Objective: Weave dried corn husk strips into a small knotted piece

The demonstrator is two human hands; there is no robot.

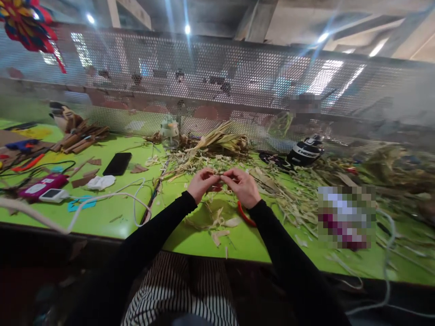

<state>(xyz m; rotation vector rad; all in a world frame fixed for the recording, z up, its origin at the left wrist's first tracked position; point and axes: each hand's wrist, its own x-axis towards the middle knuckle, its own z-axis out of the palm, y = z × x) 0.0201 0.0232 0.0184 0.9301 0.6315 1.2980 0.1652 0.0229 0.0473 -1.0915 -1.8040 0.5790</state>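
Observation:
My left hand (204, 184) and my right hand (240, 184) meet above the green table (193, 242), thumbs and fingertips pinched together. Something small and thin shows between the fingertips of both hands, too small to name. A red-orange curved handle (245, 214) lies just under my right hand. Below the hands, pale dry husk scraps (220, 219) are scattered near the table's front edge. Behind them rests a bundle of dried husks (220, 139).
At the left are a black phone (117, 164), crumpled white tissue (101, 182), a magenta device (45, 186), white cable (98, 197) and brown dried strips (81, 139). A black bottle (305, 151) lies at back right among plant fibres, before a perforated metal screen (238, 86).

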